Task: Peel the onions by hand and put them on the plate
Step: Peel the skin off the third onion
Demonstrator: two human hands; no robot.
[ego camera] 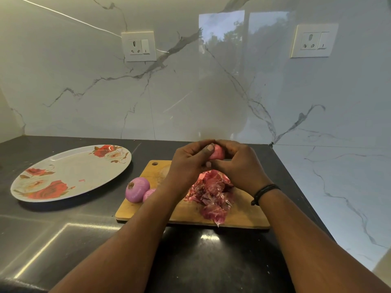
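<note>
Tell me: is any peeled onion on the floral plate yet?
No: the floral plate holds no onion; two peeled onions sit at the cutting board edge.

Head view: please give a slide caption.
Both hands peel an onion above the cutting board; plate empty.

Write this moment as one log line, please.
both hands peeling small pink onion | two peeled onions on wooden board | floral plate holds none

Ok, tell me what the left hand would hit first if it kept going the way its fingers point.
The left hand points right, fingers curled on the onion it shares with the right hand. Beyond that onion it would meet the right hand's fingers almost at once; they already look to be touching, though depth is unclear.
</note>
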